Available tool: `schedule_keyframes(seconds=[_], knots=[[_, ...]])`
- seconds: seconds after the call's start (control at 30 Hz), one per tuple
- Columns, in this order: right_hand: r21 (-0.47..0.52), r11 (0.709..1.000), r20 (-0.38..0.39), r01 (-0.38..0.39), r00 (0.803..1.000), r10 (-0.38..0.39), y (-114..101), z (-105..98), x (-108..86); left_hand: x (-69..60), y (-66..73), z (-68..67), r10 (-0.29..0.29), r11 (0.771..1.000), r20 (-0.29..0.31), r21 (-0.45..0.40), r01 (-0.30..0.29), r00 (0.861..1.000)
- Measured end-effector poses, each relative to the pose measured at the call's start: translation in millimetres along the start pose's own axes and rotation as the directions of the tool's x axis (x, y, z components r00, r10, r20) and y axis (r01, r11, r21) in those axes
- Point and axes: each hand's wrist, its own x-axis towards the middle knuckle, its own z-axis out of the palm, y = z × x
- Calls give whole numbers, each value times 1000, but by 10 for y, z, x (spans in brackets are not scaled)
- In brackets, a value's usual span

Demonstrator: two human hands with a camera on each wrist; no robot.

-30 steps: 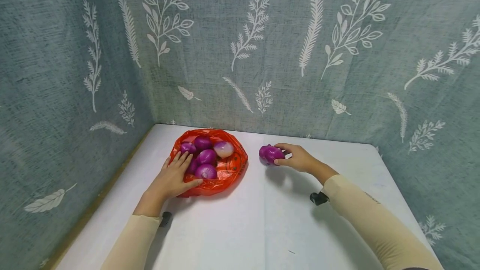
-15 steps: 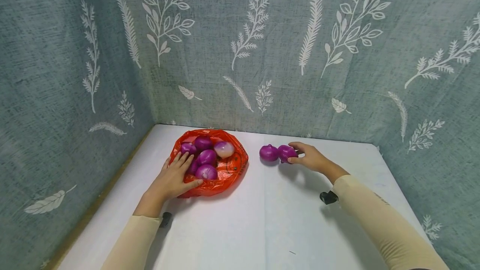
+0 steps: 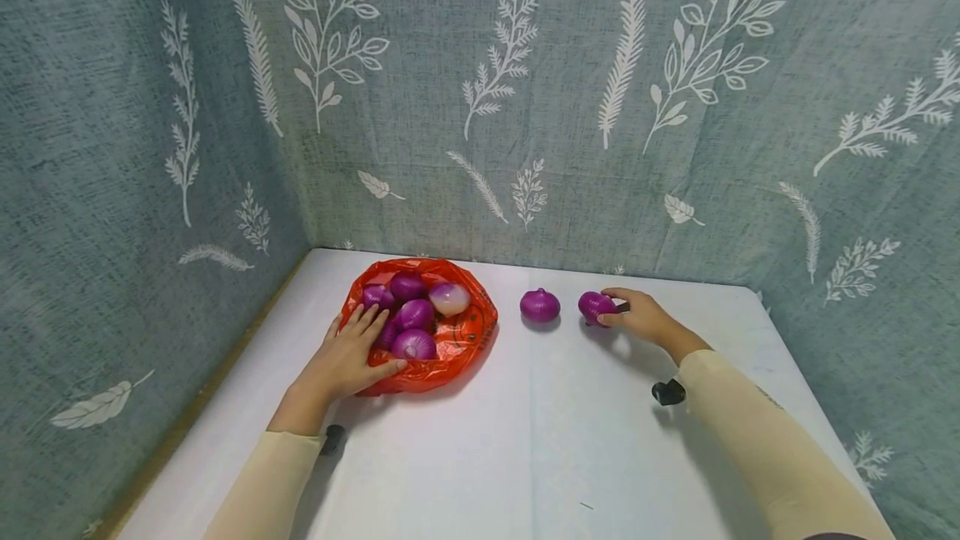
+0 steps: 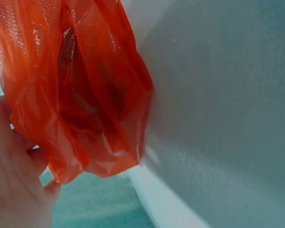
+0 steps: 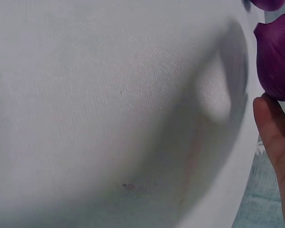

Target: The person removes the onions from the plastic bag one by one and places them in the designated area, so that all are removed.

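Note:
An open red plastic bag (image 3: 450,375) on the table holds several purple onions (image 3: 414,346) and one paler, white-and-purple onion (image 3: 449,299). My left hand (image 3: 343,357) rests on the bag's near left edge, fingers spread and reaching over the onions there. In the left wrist view that hand lies against the crinkled red plastic, its fingertips partly hidden. Right of the bag, one purple onion (image 3: 540,306) sits alone. Farther right, my right hand (image 3: 643,317) grips another purple onion (image 3: 595,307) between thumb and fingers. The right wrist view shows this onion's pointed end and my thumb against it.
A white table (image 3: 465,457) carries everything. Its back edge meets a grey-green curtain (image 3: 570,190) with white leaf prints, which also hangs along both sides. A small dark mark (image 3: 587,506) lies near the front of the table.
My right hand has moved right with its onion. That onion first stood against the other one and is now apart from it. The left hand has stayed on the bag.

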Motion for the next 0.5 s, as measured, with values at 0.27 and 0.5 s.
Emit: schedule_keyframes(seconds=[0.27, 0.5], knots=[[18, 1000, -5, -8, 1000, 8, 33, 16, 58, 7, -25, 13, 0, 1000, 2, 0, 0, 1000], [32, 999, 6, 3, 1000, -3, -8, 50, 87, -5, -14, 2, -14, 1000, 8, -16, 15, 1000]])
